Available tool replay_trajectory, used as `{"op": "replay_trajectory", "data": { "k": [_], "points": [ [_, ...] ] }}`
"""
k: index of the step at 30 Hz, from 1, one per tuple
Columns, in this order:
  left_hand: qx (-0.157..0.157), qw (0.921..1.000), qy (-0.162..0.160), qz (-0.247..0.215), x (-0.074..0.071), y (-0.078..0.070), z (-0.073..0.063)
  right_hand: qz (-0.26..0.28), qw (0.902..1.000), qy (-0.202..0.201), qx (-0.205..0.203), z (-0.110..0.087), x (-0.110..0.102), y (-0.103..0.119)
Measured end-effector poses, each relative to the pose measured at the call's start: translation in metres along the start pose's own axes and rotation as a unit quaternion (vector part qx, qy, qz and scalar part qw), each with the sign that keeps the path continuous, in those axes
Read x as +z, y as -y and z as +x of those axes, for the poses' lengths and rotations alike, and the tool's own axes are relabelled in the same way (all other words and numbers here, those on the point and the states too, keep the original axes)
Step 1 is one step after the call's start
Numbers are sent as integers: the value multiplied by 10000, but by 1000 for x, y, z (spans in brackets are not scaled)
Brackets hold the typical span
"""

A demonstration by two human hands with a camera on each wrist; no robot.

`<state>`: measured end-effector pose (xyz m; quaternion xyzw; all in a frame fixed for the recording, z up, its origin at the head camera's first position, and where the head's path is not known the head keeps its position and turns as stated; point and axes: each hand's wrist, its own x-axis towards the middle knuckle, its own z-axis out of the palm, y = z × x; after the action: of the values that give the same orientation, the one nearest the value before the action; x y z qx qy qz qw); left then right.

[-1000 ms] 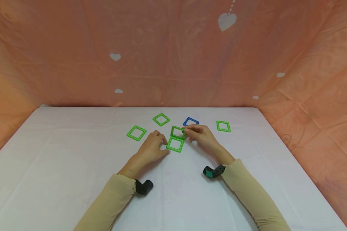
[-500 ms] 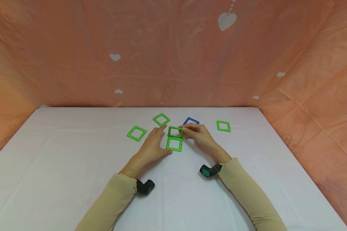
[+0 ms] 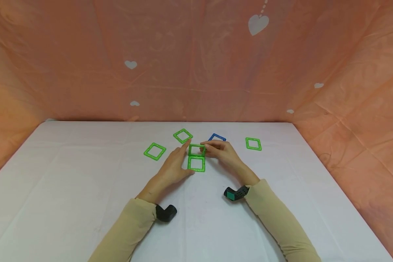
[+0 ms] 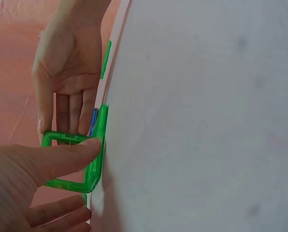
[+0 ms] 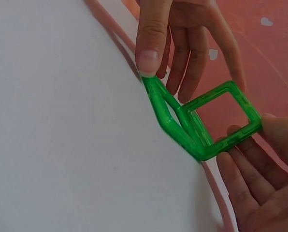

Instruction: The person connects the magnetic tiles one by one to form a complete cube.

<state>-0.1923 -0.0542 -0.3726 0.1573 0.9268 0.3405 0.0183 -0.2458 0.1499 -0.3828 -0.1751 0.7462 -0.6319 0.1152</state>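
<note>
In the head view, a flat green square magnetic tile (image 3: 196,170) lies on the white table. A second green square tile (image 3: 196,145) stands upright on its far edge, the two meeting at an angle. My right hand (image 3: 225,156) pinches the upright tile at its right side, thumb on one face and fingers behind. On the left, my left hand (image 3: 173,163) spans both tiles with thumb and index finger stretched out. Its thumb (image 5: 149,60) touches the flat tile's near edge in the right wrist view. The index fingertip lies by the upright tile's upper corner; contact there is unclear.
Loose green square tiles lie at the left (image 3: 155,151), at the back (image 3: 177,139) and at the right (image 3: 253,147). Behind my right hand is a blue tile (image 3: 217,135), partly hidden. An orange curtain (image 3: 190,72) closes off the table's far edge.
The joined green tiles have shifted slightly left and turned squarer to me. My left index finger has stretched forward from a bent pose. The right hand has moved a little left with the upright tile.
</note>
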Motion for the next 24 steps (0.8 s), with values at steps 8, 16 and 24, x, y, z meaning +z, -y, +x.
{"op": "replay_trajectory", "data": {
  "k": [8, 16, 24],
  "points": [
    [61, 9999, -57, 135, 0, 0, 0, -519, 9960, -718, 136, 5, -3, 6],
    [30, 9997, -105, 224, 1, -3, -2, -1885, 9675, -1683, 64, 16, -18, 5],
    [124, 9994, -192, 270, 3, -1, -3, -2900, 9476, -1339, 86, 19, -26, 1]
  ]
}}
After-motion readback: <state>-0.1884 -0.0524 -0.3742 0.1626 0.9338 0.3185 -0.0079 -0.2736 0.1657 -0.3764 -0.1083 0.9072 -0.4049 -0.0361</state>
